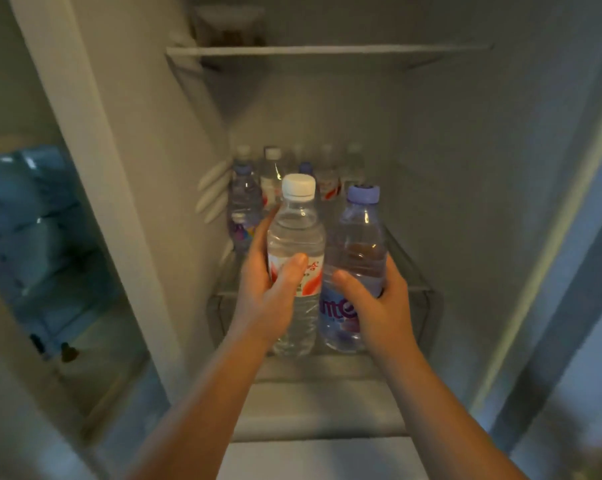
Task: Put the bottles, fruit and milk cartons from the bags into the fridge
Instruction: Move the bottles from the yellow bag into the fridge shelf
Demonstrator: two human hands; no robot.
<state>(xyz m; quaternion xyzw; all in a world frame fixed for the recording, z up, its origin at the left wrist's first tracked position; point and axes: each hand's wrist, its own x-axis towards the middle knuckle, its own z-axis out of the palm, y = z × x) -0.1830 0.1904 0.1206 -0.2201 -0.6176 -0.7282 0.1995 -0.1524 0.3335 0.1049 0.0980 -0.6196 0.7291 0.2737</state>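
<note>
I look into an open fridge. My left hand grips a clear water bottle with a white cap and a red-and-white label, held upright. Beside it, my right hand grips a bluish bottle with a lilac cap and a purple label. Both bottles are at the front of the glass shelf; I cannot tell whether they touch it. Behind them, several more water bottles stand in rows at the back of the same shelf.
A higher shelf carries a dim round container. The open fridge door on the left holds blue packages in its racks. The fridge side wall is on the right.
</note>
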